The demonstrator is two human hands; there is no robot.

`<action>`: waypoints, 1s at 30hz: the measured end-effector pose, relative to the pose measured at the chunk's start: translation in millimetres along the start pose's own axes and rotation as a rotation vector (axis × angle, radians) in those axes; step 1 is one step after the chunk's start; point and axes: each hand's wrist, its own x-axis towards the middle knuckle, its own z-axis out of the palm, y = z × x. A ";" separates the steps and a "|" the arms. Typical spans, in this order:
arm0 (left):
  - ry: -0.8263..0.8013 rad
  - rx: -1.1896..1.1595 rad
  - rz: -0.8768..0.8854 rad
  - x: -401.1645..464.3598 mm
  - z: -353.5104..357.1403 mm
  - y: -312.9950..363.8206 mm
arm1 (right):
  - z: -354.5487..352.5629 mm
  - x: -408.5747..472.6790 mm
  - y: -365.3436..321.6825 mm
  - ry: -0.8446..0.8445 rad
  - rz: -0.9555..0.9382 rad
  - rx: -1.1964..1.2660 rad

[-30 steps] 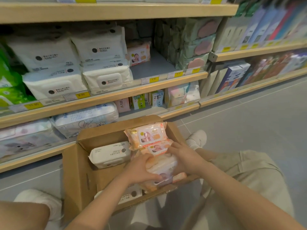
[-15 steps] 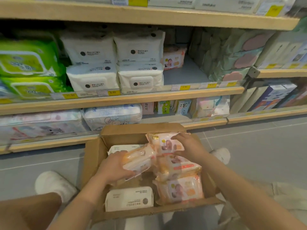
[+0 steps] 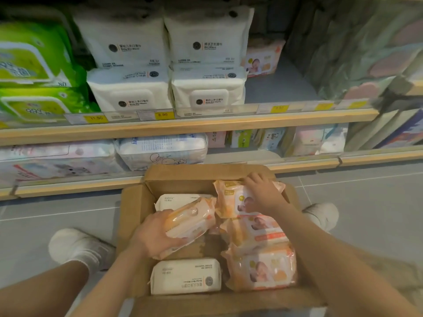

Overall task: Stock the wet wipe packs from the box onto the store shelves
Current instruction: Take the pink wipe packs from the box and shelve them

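Down at six o'clock from the shelves, the open cardboard box [image 3: 132,216] sits on the floor between my feet, holding orange and white wet wipe packs. My left hand [image 3: 153,236] grips a tilted orange pack [image 3: 192,221] near the box's middle, fingers wrapped under its near end and thumb on top. My right hand [image 3: 261,195] lies flat on a second orange pack [image 3: 229,197] at the box's one o'clock corner, fingers spread over its far edge, not yet closed. I judge these packs soft, squashy and a bit slick in their film, moderately light; grabbing across the short sides should hold best. Both forearms reach forward and down, wrists bent inward. A matching orange pack [image 3: 263,59] waits on the shelf [image 3: 183,126] at twelve o'clock.
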 end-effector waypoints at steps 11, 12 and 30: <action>0.083 -0.032 0.023 -10.8 -15.4 4.7 | -20.5 3.8 -3.0 -0.176 -0.022 -0.183; 0.094 -0.043 0.032 -14.2 -18.2 6.5 | -21.0 1.7 -5.4 -0.159 -0.024 -0.225; 0.390 0.147 0.309 14.7 -168.8 115.7 | -190.6 -33.7 46.3 0.335 0.083 -0.161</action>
